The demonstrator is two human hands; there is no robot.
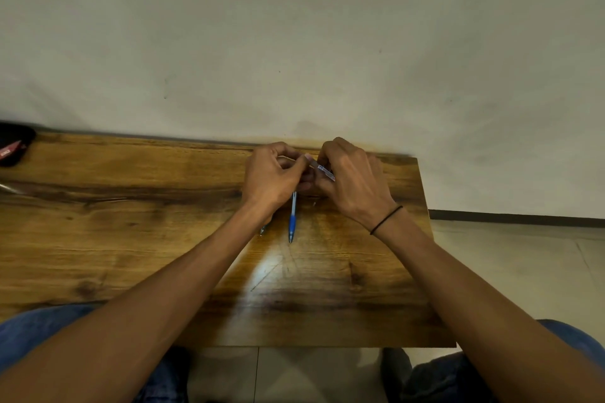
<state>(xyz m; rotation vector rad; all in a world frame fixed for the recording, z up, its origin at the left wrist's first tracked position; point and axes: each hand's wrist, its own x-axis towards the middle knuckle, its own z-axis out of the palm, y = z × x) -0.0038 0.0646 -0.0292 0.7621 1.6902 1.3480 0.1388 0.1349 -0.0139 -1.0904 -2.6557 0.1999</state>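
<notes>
- A wooden table [131, 222] with dark grain streaks and a glossy patch of reflected light stands against a plain off-white wall [294, 42]. Pale floor tiles [523, 271] show to the right and under the near edge.
- The person sits at the near edge, with blue jeans [32, 330] visible at both lower corners.
- At the far left edge of the table lies a black pouch [14, 137] carrying a red tag. The tag's white marks are too blurred to read.
- Both hands meet at the far side of the table, close to the wall, holding a clear pen barrel [322, 169] between them (it carries a small blue-and-red printed label, too small to read).
- The left hand [271, 177] pinches the barrel's far end with curled thumb and fingers.
- The right hand [353, 183] curls its fingers round the other end. A thin black band [386, 219] circles that wrist.
- The barrel is held slanted, just above the tabletop.
- A blue pen [292, 222] lies on the table just below the hands, tip toward the person.
- The tip of a second pen [262, 232] peeks out beside the left wrist.
</notes>
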